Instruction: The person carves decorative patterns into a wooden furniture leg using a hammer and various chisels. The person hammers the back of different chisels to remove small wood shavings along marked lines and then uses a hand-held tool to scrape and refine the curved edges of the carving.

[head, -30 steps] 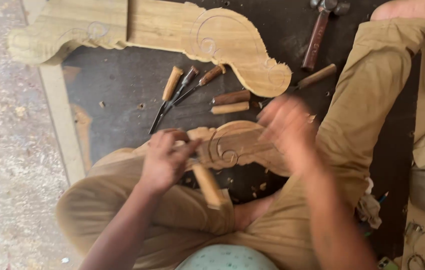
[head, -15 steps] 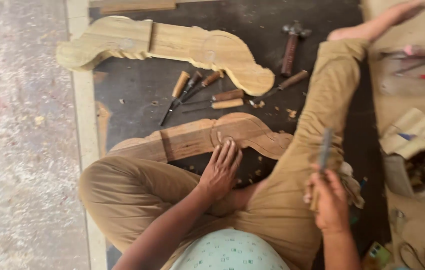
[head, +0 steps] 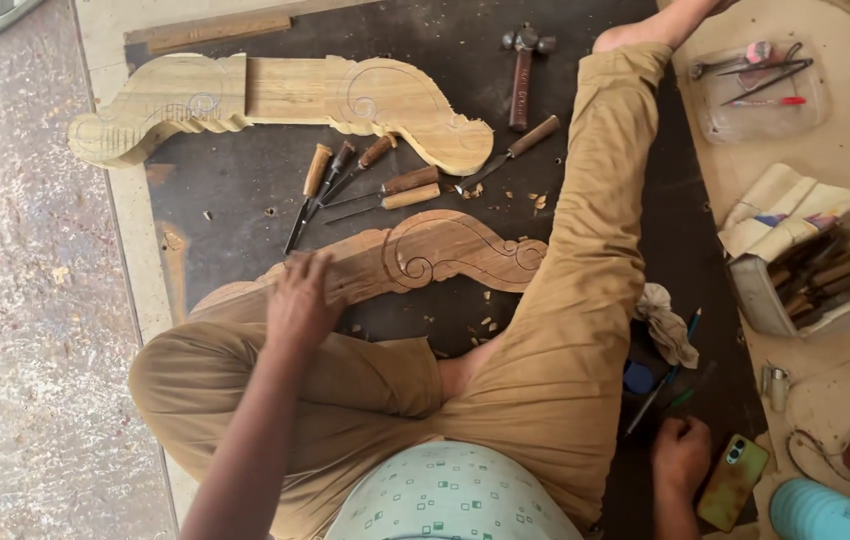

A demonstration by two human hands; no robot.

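Carved wood panel [head: 415,255] under left hand [head: 300,300], chisels [head: 365,180] nearby

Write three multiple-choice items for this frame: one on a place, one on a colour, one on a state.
1. Where does the left hand rest?
A. on the carved wood panel across the lap
B. on the hammer
C. in the tool box

2. What colour are the trousers?
A. blue
B. tan
C. black

3. How is the right hand?
A. raised, swinging a mallet
B. low on the dark mat by the phone
C. gripping a saw

Answers: A, the palm lies on the panel's left end; B, tan cloth covers both legs; B, it sits beside the phone.
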